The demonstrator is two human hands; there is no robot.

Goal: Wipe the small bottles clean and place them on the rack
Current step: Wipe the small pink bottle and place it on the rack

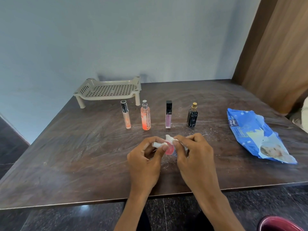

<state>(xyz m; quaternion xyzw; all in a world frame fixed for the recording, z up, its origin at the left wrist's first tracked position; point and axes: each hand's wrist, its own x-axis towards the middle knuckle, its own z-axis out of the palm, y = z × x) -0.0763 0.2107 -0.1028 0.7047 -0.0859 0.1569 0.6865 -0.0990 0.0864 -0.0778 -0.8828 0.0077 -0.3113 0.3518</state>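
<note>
Between my two hands is a small pink bottle [170,150], partly wrapped in a white wipe [162,143]. My left hand [146,157] pinches the wipe and the bottle's left side. My right hand [194,152] grips the bottle and wipe from the right. Behind them several small bottles stand upright in a row: a peach tube with a black cap [126,115], an orange spray bottle [146,117], a purple tube with a black cap [168,115] and a black bottle with a gold top [192,116]. The beige slotted rack [108,90] stands at the back left with nothing on it.
A blue pack of wet wipes [256,135] lies at the right of the dark wooden table [75,155]. A wooden panel [275,55] rises at the back right. A dark red round object [280,224] shows at the bottom right, below the table edge.
</note>
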